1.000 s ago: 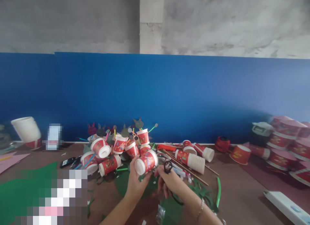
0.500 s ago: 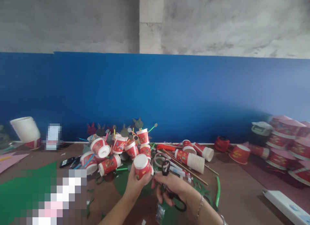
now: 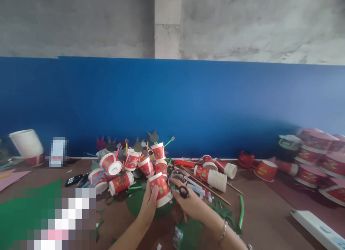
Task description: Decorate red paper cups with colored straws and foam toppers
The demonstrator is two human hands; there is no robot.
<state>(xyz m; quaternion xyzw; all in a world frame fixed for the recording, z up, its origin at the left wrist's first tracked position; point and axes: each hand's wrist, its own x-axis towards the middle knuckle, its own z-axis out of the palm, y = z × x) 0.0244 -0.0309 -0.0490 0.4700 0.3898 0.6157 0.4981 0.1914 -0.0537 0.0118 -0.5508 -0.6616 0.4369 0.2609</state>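
Note:
A red paper cup point(image 3: 161, 190) with a printed pattern and white rims is tilted in my left hand point(image 3: 147, 208), the thumb along its side and the fingers behind it. My right hand point(image 3: 194, 204) is bent beside the cup's right side, its fingertips close to or touching it. From that hand a black handle loop of a pair of scissors point(image 3: 184, 197) sticks up; the blades are hidden. Under both hands lies a round green sheet point(image 3: 134, 204) with green scraps around it.
Decorated red cups point(image 3: 121, 183) with straws and cut-out animal heads are heaped behind my hands. A stack of paper cups point(image 3: 211, 177), wooden sticks point(image 3: 223, 198) and a tape roll point(image 3: 176, 172) lie to the right. A white power strip point(image 3: 318, 228) is near the right edge.
My left hand has turned the cup so its side now faces me. The right hand has moved up against the cup, and the scissors have swung until mostly one loop shows.

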